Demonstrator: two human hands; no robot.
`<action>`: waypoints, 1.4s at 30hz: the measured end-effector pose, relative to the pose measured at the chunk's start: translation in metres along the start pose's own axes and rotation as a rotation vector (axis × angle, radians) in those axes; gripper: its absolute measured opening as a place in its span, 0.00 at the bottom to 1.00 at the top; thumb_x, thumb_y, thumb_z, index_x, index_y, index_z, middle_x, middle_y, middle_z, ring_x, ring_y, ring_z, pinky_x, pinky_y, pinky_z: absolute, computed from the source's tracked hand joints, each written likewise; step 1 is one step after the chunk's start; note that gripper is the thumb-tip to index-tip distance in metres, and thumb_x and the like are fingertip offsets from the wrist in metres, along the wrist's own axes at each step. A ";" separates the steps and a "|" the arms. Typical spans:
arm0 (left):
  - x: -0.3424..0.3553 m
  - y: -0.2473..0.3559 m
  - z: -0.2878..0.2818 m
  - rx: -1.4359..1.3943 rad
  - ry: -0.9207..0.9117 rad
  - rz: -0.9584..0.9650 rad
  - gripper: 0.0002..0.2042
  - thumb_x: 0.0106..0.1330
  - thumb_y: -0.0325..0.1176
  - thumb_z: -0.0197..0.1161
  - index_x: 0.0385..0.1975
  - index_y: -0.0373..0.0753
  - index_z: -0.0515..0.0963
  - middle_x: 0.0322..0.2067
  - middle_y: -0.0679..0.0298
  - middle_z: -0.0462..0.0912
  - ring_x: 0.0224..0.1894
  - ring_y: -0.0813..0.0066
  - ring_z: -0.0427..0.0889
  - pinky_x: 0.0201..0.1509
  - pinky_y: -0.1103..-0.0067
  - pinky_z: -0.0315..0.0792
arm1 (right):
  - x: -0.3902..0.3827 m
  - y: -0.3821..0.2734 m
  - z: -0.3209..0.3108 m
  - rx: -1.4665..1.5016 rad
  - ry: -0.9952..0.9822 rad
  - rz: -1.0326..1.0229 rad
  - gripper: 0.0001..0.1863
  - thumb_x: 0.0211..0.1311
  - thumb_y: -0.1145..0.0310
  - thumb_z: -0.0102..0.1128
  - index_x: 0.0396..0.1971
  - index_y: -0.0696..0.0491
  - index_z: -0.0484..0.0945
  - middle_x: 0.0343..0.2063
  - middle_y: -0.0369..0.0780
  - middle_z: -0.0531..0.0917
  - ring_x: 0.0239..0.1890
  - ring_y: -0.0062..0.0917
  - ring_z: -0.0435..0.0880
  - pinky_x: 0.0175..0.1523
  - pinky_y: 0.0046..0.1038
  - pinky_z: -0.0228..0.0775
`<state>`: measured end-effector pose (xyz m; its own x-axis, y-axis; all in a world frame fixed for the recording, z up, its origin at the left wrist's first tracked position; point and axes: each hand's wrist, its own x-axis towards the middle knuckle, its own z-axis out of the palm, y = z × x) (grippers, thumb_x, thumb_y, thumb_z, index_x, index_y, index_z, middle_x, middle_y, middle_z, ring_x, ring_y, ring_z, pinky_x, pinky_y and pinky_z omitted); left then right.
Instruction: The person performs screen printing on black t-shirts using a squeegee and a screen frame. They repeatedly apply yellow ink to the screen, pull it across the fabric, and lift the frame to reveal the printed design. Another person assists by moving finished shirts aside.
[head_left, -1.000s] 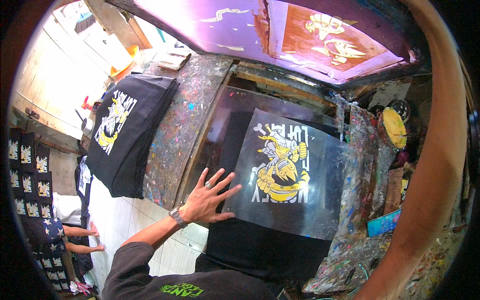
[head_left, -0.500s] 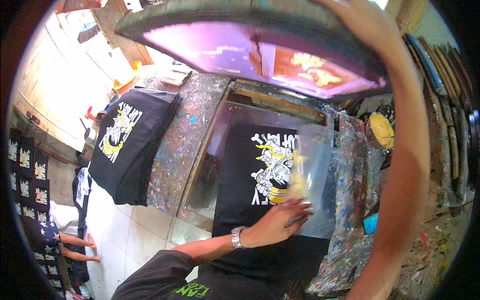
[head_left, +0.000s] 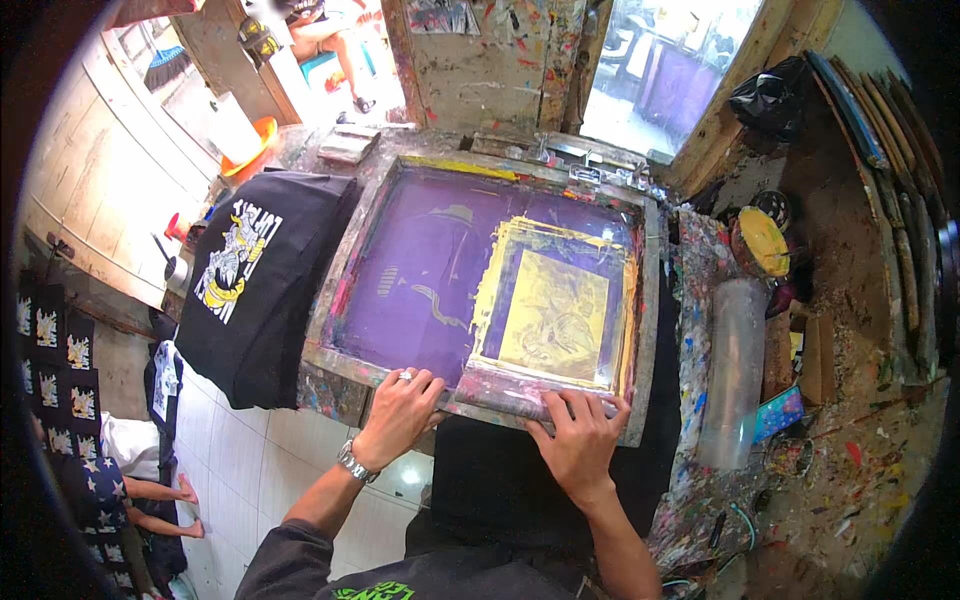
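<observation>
The screen-printing frame, with purple mesh and a yellow-inked image panel, lies lowered across the board, hiding most of the black cloth beneath. My left hand, with ring and watch, has curled fingers gripping the frame's front edge at left of centre. My right hand holds that edge further right, fingertips over the rim. A clear plastic sheet lies curved along the table right of the frame. Black printed shirts are stacked left of the frame.
A yellow-inked tub, a blue patterned item and leaning boards are at the right. Printed black pieces hang at far left. A person's bare legs show below them; another person sits beyond the doorway.
The screen has come down from raised to lying over the cloth. The clear sheet has moved right off the print. Both my hands are now on the frame's front edge.
</observation>
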<state>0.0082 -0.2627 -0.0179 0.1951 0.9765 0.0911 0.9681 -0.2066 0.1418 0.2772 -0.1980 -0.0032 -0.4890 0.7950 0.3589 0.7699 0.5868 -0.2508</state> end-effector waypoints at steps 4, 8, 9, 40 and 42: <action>-0.006 -0.002 0.002 -0.140 -0.012 -0.032 0.27 0.63 0.53 0.71 0.52 0.37 0.77 0.44 0.58 0.81 0.51 0.59 0.81 0.61 0.64 0.70 | 0.006 0.028 -0.018 -0.048 -0.115 -0.011 0.23 0.48 0.49 0.78 0.38 0.50 0.83 0.35 0.35 0.86 0.44 0.29 0.85 0.65 0.47 0.56; 0.034 0.024 -0.040 -0.140 0.340 0.055 0.36 0.61 0.55 0.72 0.62 0.36 0.73 0.52 0.55 0.81 0.56 0.57 0.80 0.68 0.63 0.67 | 0.019 0.060 -0.016 -0.115 -0.138 -0.089 0.21 0.50 0.51 0.78 0.34 0.51 0.82 0.29 0.38 0.84 0.40 0.34 0.85 0.55 0.43 0.67; 0.053 0.032 -0.042 -0.082 0.359 0.100 0.32 0.61 0.54 0.72 0.59 0.37 0.75 0.49 0.55 0.82 0.55 0.57 0.81 0.65 0.62 0.70 | 0.024 0.063 -0.011 -0.108 -0.177 -0.074 0.21 0.51 0.51 0.78 0.32 0.51 0.81 0.27 0.38 0.84 0.37 0.36 0.85 0.51 0.42 0.69; 0.161 -0.020 -0.002 -0.341 -0.207 0.210 0.14 0.63 0.38 0.70 0.41 0.38 0.75 0.35 0.53 0.83 0.39 0.49 0.84 0.44 0.59 0.75 | 0.103 0.134 0.011 -0.050 -0.293 -0.180 0.22 0.53 0.50 0.76 0.26 0.52 0.77 0.18 0.44 0.83 0.23 0.41 0.85 0.44 0.40 0.71; 0.179 -0.021 -0.005 -0.256 -0.142 0.166 0.15 0.62 0.38 0.71 0.41 0.38 0.75 0.33 0.52 0.83 0.38 0.48 0.84 0.44 0.58 0.76 | 0.118 0.141 0.012 -0.032 -0.361 -0.180 0.25 0.53 0.45 0.76 0.27 0.53 0.77 0.18 0.44 0.82 0.24 0.42 0.85 0.45 0.42 0.72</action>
<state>0.0216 -0.0840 0.0006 0.3843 0.9232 -0.0024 0.8538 -0.3544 0.3812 0.3231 -0.0192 -0.0068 -0.7252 0.6864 0.0546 0.6685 0.7208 -0.1831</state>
